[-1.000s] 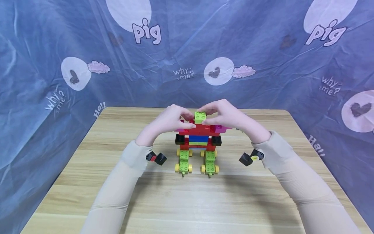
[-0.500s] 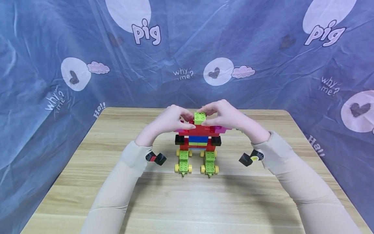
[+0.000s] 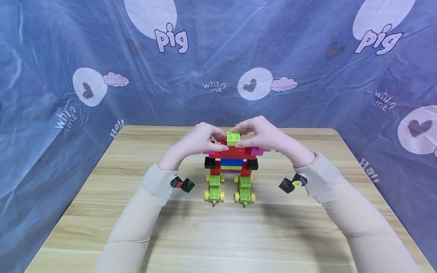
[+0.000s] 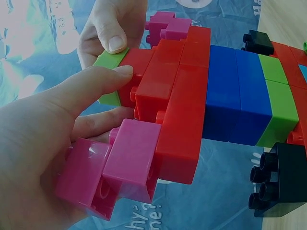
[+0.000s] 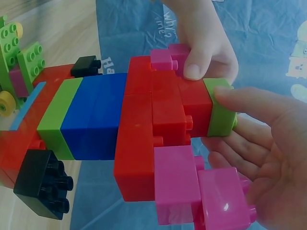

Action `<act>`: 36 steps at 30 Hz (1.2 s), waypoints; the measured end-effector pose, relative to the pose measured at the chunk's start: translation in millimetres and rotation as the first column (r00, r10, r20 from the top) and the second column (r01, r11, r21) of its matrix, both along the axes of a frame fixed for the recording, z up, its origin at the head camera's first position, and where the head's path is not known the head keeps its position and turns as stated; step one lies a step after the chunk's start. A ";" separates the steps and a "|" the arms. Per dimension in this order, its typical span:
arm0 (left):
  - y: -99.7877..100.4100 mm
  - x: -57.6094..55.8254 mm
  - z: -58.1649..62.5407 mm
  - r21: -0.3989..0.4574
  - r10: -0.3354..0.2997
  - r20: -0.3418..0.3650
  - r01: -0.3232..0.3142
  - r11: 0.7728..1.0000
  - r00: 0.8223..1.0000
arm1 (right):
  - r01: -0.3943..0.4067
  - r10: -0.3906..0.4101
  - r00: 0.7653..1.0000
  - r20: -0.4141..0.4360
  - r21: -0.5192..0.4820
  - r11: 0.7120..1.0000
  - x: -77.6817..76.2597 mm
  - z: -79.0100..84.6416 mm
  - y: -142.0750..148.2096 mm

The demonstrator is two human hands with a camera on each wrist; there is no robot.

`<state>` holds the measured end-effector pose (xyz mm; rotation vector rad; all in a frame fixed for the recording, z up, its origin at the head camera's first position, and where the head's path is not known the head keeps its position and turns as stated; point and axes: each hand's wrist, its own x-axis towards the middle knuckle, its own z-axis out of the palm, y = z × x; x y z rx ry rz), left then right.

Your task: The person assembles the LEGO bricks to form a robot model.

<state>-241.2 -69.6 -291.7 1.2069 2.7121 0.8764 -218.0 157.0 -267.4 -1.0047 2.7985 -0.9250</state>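
Note:
A figure of toy building bricks stands on the table, topped by a lime green brick point(image 3: 233, 138). My right hand point(image 3: 261, 132) pinches that brick, its thumb on the near face and fingers behind. From the other side my left hand point(image 3: 199, 138) pinches the red brick point(image 4: 136, 67) just below it. Wider red bricks point(image 5: 135, 143) follow underneath, with stepped pink bricks point(image 4: 132, 146) sticking out on both sides. Lower down come blue bricks point(image 4: 235, 96), a lime layer, and black bricks point(image 4: 285, 182) at the sides. Two green wheeled bases point(image 3: 214, 189) with yellow wheels carry the figure.
The wooden table point(image 3: 218, 239) ends just behind the figure, where a blue printed cloth point(image 3: 218, 57) hangs at the back and both sides. Small cameras point(image 3: 187, 185) are strapped to both wrists, below the hands.

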 end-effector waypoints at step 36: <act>-1.5 0.3 -2.0 0.059 -0.001 0.029 0.000 0.998 1.000 | -0.081 0.079 0.996 -0.047 -0.035 0.996 -1.7 6.4 20.0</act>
